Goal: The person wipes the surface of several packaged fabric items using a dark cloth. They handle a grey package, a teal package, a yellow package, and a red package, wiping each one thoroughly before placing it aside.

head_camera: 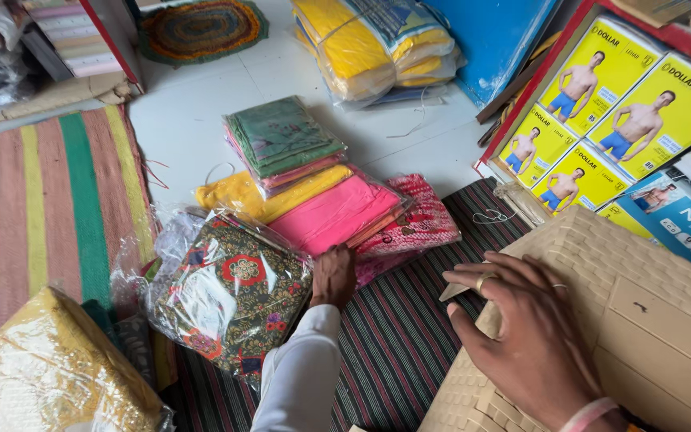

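My left hand (pixel 333 276), in a white sleeve, reaches to the near edge of a pink fabric packet (pixel 333 214). Its fingers curl out of sight between that packet and a plastic-wrapped floral-patterned packet (pixel 229 292) just to its left. My right hand (pixel 521 328), wearing rings and a pink wristband, lies flat with fingers spread on a beige woven-textured box (pixel 641 320) at the lower right. A small pale flap (pixel 451 291) sticks out under its fingertips. A red-patterned packet (pixel 417 224) lies beside the pink one.
A stack of green and pink packets (pixel 281 140) sits on a yellow one (pixel 233 196) on the white floor. Yellow bundles (pixel 377 48) lie at the back, yellow garment boxes (pixel 617 112) at right, a striped mat (pixel 41 208) and a gold-wrapped packet (pixel 49 376) at left.
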